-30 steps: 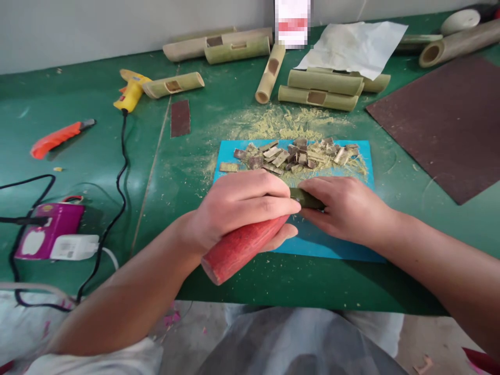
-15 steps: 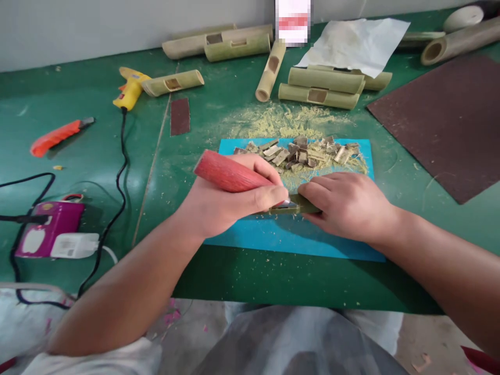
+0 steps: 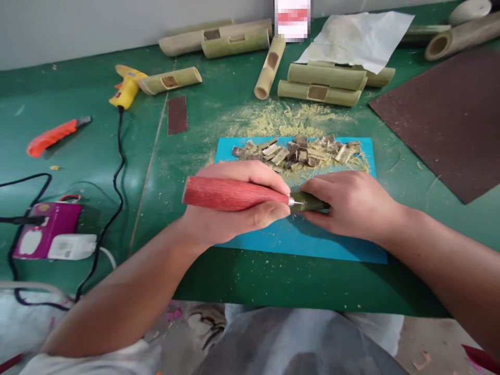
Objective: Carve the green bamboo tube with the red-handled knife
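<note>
My left hand [image 3: 228, 225] is closed around the red wooden handle of a carving knife [image 3: 234, 194]. Its metal collar points right, against a short green bamboo piece [image 3: 310, 201]; most of the blade is hidden from view. My right hand [image 3: 349, 200] is wrapped over the right part of that bamboo and covers its end. Both hands work above a blue mat [image 3: 312, 242]. Just behind them, bamboo chips [image 3: 300, 151] and shavings lie heaped along the mat's far edge.
Cut bamboo tubes [image 3: 320, 94] lie at the back, some under white paper [image 3: 355, 39]. Left are a yellow glue gun [image 3: 128, 88], an orange utility knife [image 3: 54, 138] and a purple power block [image 3: 49, 229] with cords. Brown sandpaper [image 3: 449, 125] covers the right.
The knife handle has swung down from a raised slant to nearly level, its butt end lower and further left. My left hand has turned with it. My right hand still holds the bamboo.
</note>
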Tool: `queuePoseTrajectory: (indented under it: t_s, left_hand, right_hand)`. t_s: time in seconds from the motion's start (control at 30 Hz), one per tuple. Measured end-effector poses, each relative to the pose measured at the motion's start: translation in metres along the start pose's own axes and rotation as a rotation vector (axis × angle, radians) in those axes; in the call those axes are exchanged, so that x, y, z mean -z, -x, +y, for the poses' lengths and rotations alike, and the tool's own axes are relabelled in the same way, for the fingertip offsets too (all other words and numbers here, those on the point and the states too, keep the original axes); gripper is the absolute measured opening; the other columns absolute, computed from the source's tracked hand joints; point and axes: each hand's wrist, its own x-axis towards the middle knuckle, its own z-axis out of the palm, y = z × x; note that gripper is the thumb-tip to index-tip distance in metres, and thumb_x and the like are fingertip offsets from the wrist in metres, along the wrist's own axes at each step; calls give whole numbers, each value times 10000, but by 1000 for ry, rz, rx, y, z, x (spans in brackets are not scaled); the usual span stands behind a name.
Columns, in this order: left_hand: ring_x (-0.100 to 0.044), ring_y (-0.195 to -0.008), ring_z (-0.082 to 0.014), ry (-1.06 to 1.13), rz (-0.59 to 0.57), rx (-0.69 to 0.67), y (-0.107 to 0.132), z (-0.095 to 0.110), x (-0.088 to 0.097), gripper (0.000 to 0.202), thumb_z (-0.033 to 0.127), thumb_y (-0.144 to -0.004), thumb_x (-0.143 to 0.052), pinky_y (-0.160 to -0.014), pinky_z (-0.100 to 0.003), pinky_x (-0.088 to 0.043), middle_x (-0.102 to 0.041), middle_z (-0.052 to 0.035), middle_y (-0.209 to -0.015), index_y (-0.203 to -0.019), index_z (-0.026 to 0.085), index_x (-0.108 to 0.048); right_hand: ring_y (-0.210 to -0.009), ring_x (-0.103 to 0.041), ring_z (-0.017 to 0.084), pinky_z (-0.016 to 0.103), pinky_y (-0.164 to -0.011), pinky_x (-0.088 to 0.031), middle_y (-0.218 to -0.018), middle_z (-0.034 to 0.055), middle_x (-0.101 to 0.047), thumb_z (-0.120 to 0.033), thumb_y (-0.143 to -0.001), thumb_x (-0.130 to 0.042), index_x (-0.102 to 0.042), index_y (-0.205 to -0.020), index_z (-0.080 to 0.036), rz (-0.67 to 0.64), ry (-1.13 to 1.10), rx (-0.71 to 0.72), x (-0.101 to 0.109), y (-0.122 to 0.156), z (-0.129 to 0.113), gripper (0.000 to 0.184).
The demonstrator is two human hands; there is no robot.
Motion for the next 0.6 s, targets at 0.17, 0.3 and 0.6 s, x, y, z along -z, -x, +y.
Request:
queuePoseTrajectory:
  t_s: [0.17, 0.3, 0.6]
  left_hand:
    - [-755, -766, -206, 26, -21, -2, -1, -2, -1, 300, 584, -902, -809, -729, -357, -624, -832, -25, -878, -882, 285, -804]
    - [-768, -795, -199, 37, -48, -58, -2, -4, -2, 209, 501, -924, -817, -745, -350, -629, -839, -16, -893, -915, 293, -807]
    - [-785, -888, -179, 31, -147, -221, -9, -18, 0, 187, 440, -957, -807, -844, -312, -666, -832, -43, -970, -1009, 261, -813]
  right_hand:
    - [-665, -586, 183, 320, -594, -236, -755, 52, -713, -410, -976, -586, -728, -942, -201, -49, -67, 1, 0, 0, 3, 254]
    - [-689, -610, 187, 322, -601, -254, -786, 60, -738, -408, -974, -593, -731, -962, -199, -75, -103, -3, 0, -1, 4, 251]
    - [-655, -551, 184, 317, -597, -256, -781, 49, -701, -443, -919, -616, -705, -999, -202, -82, -128, -25, 0, -1, 6, 270]
